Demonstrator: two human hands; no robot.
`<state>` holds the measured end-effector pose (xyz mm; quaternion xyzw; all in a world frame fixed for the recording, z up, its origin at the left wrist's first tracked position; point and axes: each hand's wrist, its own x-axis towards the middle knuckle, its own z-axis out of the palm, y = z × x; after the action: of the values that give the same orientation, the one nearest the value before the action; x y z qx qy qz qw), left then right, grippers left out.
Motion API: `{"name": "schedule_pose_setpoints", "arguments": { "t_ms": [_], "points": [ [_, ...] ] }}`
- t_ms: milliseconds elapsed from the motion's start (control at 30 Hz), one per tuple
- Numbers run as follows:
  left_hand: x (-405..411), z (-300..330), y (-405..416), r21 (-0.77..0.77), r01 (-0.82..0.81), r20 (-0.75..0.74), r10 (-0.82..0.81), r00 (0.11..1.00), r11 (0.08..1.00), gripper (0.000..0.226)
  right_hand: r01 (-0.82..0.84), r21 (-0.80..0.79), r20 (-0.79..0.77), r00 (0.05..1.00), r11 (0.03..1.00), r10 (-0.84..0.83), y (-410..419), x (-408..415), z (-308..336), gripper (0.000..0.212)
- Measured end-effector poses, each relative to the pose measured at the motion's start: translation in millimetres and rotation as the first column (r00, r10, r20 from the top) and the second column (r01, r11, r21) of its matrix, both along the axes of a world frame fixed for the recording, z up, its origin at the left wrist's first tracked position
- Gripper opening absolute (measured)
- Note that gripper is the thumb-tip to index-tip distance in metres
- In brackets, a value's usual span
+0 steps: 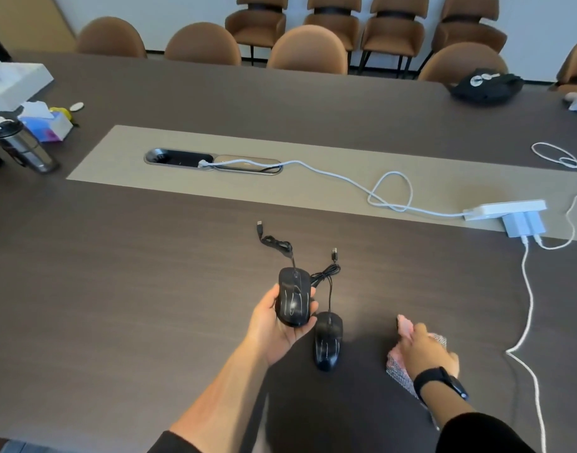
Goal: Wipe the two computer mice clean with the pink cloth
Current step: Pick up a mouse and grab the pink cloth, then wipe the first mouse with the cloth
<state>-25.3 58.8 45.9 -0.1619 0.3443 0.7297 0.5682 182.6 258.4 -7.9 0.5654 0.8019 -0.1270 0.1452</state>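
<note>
One view only — head cam, wide-angle, worn by the person, looking fwd and steeply down across the dark desk (pixel 123 289). Near edge of frame shows both forearms coming in from the bottom; far edge reaches the row of brown chairs (pixel 308 50) and the wall. Straight lines bow toward the edges. No 2nd view, so no overlap.

one glossy black wired mouse (pixel 293 297) sits lifted at lower centre, cord trailing up; the second mouse (pixel 328 341) lies flat just right below it; the crumpled pink cloth (pixel 406 348) lies lower right.
</note>
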Motion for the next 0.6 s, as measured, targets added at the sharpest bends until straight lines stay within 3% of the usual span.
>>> {"name": "schedule_pose_setpoints", "arguments": {
  "t_ms": [100, 167, 233, 333, 433, 533, 600],
  "points": [
    [2, 1, 3, -0.01, -0.005, -0.01, 0.005, 1.0, 1.0, 0.055, -0.085, 0.0, 0.048, 0.995, 0.996, 0.085, -4, 3, 11, 0.025],
    [3, 2, 5, -0.022, -0.012, -0.022, 0.011, 1.0, 1.0, 0.053, -0.124, 0.043, -0.152, 0.98, 0.991, 0.13, -8, -6, 34, 0.016],
    [4, 3, 8, -0.042, -0.029, -0.037, 0.027, 0.999, 0.999, 0.051, -0.119, -0.017, -0.455, 0.885, 0.993, 0.099, -16, -25, 69, 0.02],
    [7, 6, 13, -0.063, -0.05, -0.052, 0.046, 0.998, 0.997, 0.052, -0.246, -0.035, -0.625, 0.762, 0.969, 0.171, -34, -60, 129, 0.008],
    [12, 10, 21, -0.027, -0.062, -0.09, 0.06, 0.994, 0.998, 0.052, -0.49, 0.061, -0.617, 0.666, 0.87, 0.419, -65, -88, 172, 0.026],
    [16, 17, 25, 0.038, -0.029, -0.151, 0.034, 0.988, 0.999, 0.048, -0.6, 0.103, -0.546, 0.633, 0.794, 0.549, -89, -110, 184, 0.017],
    [17, 17, 25, 0.042, -0.013, -0.176, 0.02, 0.984, 0.999, 0.047, -0.643, 0.144, -0.472, 0.624, 0.752, 0.624, -98, -125, 182, 0.023]
  ]
}}
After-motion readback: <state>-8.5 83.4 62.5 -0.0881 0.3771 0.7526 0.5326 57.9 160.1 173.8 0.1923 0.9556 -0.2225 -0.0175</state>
